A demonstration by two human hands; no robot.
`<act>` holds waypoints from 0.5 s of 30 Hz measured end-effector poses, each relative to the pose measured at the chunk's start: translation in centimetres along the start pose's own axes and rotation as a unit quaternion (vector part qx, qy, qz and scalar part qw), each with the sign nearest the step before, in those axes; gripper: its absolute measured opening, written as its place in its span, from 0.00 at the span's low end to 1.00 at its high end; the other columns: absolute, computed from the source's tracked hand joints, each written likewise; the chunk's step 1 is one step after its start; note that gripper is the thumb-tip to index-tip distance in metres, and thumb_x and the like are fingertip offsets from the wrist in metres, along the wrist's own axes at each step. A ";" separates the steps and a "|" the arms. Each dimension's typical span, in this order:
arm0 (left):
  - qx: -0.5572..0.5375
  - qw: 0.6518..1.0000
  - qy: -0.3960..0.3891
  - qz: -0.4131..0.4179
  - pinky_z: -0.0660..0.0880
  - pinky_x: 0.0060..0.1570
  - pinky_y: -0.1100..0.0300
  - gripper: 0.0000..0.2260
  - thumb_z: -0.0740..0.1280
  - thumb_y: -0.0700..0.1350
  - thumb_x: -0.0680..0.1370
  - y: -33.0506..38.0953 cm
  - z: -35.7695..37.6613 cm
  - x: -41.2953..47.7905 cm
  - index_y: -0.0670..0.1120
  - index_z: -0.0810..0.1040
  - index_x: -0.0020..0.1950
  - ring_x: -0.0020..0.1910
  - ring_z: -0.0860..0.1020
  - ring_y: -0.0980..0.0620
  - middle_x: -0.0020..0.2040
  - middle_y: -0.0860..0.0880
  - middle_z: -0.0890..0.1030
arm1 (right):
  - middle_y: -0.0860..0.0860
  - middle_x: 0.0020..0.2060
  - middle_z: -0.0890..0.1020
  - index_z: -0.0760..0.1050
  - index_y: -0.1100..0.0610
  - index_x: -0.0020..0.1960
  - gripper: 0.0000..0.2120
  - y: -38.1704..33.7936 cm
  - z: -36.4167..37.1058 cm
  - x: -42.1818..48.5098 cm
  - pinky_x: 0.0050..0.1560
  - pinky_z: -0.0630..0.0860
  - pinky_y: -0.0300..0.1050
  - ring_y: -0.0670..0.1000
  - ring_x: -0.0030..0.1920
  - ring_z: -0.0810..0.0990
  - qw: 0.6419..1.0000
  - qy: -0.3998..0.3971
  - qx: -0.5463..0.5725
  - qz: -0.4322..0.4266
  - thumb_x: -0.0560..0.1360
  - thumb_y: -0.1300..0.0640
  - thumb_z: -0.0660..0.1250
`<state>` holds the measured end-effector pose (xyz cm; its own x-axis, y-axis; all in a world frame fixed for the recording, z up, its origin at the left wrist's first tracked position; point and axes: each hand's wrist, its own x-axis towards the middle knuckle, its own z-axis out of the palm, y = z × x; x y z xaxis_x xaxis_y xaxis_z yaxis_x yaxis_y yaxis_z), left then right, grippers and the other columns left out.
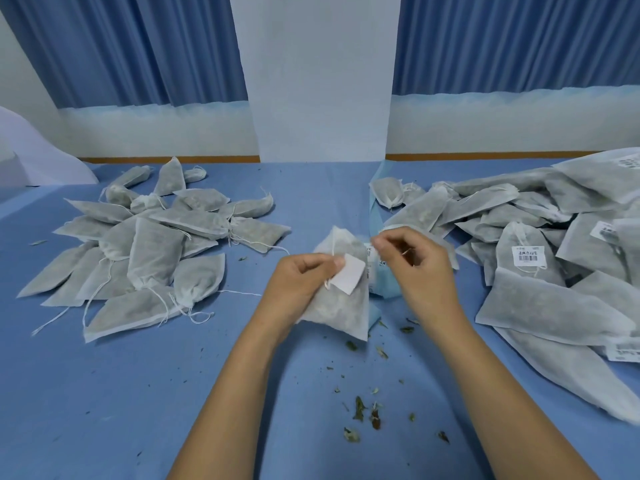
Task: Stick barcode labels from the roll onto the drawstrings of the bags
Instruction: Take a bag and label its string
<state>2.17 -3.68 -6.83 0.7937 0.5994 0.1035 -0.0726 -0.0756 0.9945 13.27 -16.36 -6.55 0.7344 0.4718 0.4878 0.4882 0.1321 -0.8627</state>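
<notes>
The table in front of me is covered in blue cloth. At ten o'clock lies a loose heap of grey drawstring bags, their white strings trailing onto the cloth. From one to four o'clock spreads a larger heap, several bags showing a barcode label. A pale blue label strip runs toward twelve o'clock. Dried leaf crumbs are scattered at six o'clock.

Barcode label on a right-pile bag, characters too blurred to read
</notes>
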 end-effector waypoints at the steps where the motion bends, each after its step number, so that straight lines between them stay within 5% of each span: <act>1: 0.011 1.000 -0.003 0.004 0.74 0.35 0.70 0.13 0.69 0.39 0.77 0.0 0.2 0.0 0.51 0.86 0.34 0.32 0.78 0.61 0.33 0.55 0.83 | 0.49 0.35 0.80 0.80 0.50 0.40 0.05 -0.2 0.2 -0.2 0.37 0.67 0.33 0.45 0.34 0.70 0.999 -0.043 0.000 -0.005 0.72 0.59 0.71; 7: 0.023 1.000 -0.005 0.016 0.74 0.38 0.70 0.10 0.72 0.41 0.75 -0.1 0.3 0.0 0.52 0.86 0.36 0.36 0.81 0.60 0.37 0.54 0.85 | 0.46 0.32 0.79 0.82 0.51 0.38 0.07 -0.2 0.0 -0.1 0.37 0.65 0.35 0.44 0.32 0.66 0.994 -0.110 -0.013 0.025 0.72 0.62 0.72; 12: 0.003 0.999 0.022 0.048 0.73 0.44 0.73 0.10 0.69 0.41 0.77 0.0 -0.8 0.2 0.54 0.87 0.42 0.47 0.81 0.63 0.47 0.56 0.86 | 0.49 0.35 0.82 0.82 0.52 0.37 0.09 -0.3 -2.0 0.7 0.41 0.71 0.33 0.46 0.38 0.75 0.989 -0.115 0.038 0.089 0.73 0.62 0.71; 15: 0.005 0.998 0.030 0.051 0.75 0.46 0.71 0.09 0.72 0.38 0.75 -0.3 -1.0 0.2 0.52 0.87 0.46 0.51 0.82 0.61 0.51 0.55 0.85 | 0.46 0.25 0.74 0.81 0.51 0.35 0.05 -0.5 -2.4 0.9 0.32 0.67 0.32 0.43 0.28 0.69 0.983 -0.117 0.097 0.103 0.70 0.57 0.72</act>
<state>1.77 -2.69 -7.13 0.7446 0.6349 0.2060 -0.1450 -0.1474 0.9784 14.78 -18.12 -5.35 0.6681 0.6912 0.2755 0.2247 0.1656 -0.9603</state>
